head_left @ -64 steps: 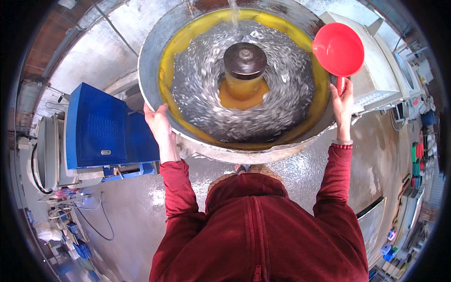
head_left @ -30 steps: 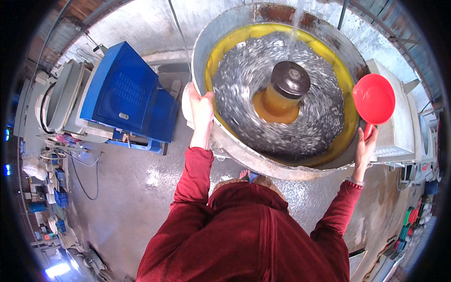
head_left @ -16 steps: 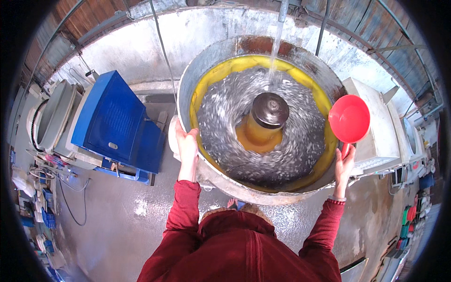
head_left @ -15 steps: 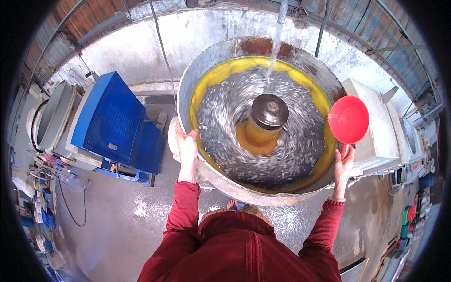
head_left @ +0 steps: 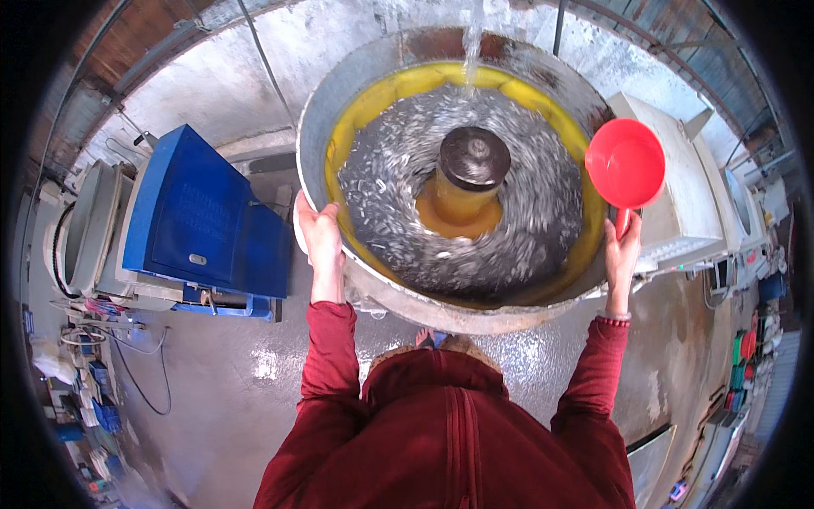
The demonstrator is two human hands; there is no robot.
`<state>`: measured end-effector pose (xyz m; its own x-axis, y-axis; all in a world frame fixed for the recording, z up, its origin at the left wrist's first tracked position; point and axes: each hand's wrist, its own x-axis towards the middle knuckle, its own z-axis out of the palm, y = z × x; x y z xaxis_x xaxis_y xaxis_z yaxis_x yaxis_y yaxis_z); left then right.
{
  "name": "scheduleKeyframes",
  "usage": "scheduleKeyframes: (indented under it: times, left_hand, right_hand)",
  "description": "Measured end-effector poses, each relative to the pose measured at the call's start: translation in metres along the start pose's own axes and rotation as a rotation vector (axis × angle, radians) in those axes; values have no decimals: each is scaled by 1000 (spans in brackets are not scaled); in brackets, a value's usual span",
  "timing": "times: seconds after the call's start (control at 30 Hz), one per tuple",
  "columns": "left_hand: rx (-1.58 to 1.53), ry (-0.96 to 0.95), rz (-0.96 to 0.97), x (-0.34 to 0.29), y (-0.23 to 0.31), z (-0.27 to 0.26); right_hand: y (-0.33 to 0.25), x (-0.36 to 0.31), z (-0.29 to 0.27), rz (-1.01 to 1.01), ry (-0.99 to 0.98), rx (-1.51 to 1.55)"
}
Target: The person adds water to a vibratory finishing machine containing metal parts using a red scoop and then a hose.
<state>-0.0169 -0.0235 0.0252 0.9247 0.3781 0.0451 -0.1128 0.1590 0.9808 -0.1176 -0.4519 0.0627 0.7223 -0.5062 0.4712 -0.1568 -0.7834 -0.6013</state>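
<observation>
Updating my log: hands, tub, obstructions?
Left hand on tub rim. Right hand holding red dipper by handle. Water pouring into tub, contents swirling. Capped post mid-tub.

A stained whitish wall (head_left: 225, 81) stands at the back, with 2 thin dark rods (head_left: 267, 64) before it. The wet grey floor (head_left: 220, 433) reflects bright light, browner toward the right; 1 blue cabinet (head_left: 191, 212) stands left.
</observation>
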Motion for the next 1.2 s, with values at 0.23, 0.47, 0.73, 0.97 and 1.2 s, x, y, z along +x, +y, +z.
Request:
scheduleKeyframes:
  times: [0.23, 0.47, 0.73, 0.97, 1.2]
  left_hand:
    - [38, -23, 12, 1, -2, 0]
    - [-46, -48, -31, 0, 2, 7]
    - [58, 19, 9, 4, -10, -9]
    - [-74, -28, -20, -2, 1, 1]
    - [-114, -6, -7, -8, 6, 7]
  right_hand:
    - [1, 0, -2, 30, -10, 0]
    - [5, -1, -1, 38, -4, -32]
    - [6, -4, 2, 54, 53, 130]
    - [10, -4, -1, 19, 71, 197]
    - [4, -1, -6, -37, 1, 208]
